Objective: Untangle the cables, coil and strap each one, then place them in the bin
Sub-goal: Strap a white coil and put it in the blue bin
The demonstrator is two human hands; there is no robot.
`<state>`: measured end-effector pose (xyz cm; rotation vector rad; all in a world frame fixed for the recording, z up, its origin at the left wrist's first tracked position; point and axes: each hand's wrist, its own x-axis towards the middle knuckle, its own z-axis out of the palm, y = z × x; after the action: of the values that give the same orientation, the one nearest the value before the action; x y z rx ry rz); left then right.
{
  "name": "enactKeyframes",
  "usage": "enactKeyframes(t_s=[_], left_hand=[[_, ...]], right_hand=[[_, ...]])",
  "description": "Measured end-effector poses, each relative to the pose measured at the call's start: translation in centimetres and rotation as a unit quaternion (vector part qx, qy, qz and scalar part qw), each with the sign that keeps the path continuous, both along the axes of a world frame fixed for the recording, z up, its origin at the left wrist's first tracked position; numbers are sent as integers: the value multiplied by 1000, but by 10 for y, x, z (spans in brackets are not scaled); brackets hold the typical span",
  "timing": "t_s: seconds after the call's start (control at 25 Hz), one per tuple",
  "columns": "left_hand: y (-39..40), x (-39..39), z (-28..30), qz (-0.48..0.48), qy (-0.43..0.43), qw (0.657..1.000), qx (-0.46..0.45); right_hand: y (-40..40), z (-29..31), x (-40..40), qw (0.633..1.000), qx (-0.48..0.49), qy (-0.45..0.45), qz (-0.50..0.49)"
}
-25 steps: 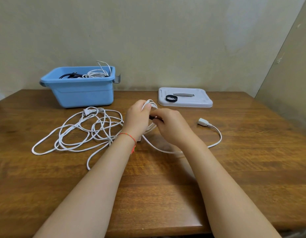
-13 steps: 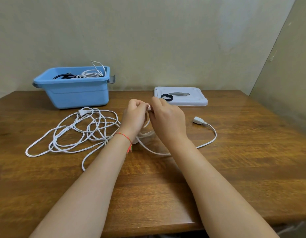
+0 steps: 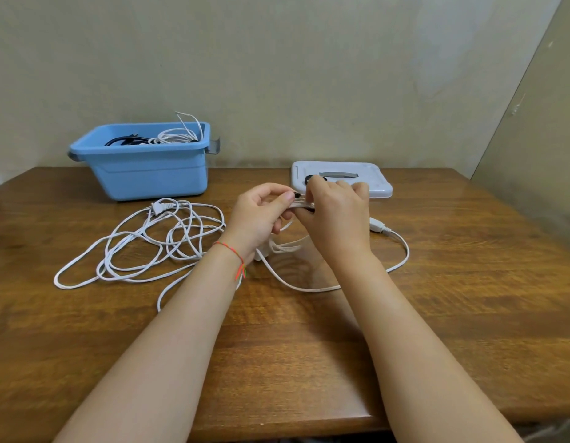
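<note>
My left hand [image 3: 261, 215] and my right hand [image 3: 334, 212] meet above the table's middle, both pinching a small coiled white cable [image 3: 301, 205] with a black strap [image 3: 297, 195] at its top. Loops of that coil hang below my hands [image 3: 285, 247]. A long white power cable [image 3: 143, 244] lies tangled on the table to the left, its two-pin plug [image 3: 160, 207] near the bin. A white connector [image 3: 378, 226] on a thicker white cable lies to the right. The blue bin [image 3: 149, 174] at the back left holds a black and a white coiled cable.
The bin's white lid [image 3: 373, 183] lies upside down at the back centre right, with a black strap roll [image 3: 315, 179] on it, partly behind my right hand. A wall runs close behind the wooden table [image 3: 453, 298], and another wall stands at the right.
My hands have lifted the small coil slightly and moved it towards the lid. The black strap end now shows between my thumbs. The tangled cable on the left has not moved.
</note>
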<state>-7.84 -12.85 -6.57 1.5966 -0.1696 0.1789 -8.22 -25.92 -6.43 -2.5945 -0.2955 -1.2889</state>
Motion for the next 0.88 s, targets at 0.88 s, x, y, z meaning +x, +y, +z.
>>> enactKeyframes(t_s=[0.88], left_hand=[[1,-3,-3,0,-90,973,212]], right_hand=[[-8,7,0,986,130,97,33]])
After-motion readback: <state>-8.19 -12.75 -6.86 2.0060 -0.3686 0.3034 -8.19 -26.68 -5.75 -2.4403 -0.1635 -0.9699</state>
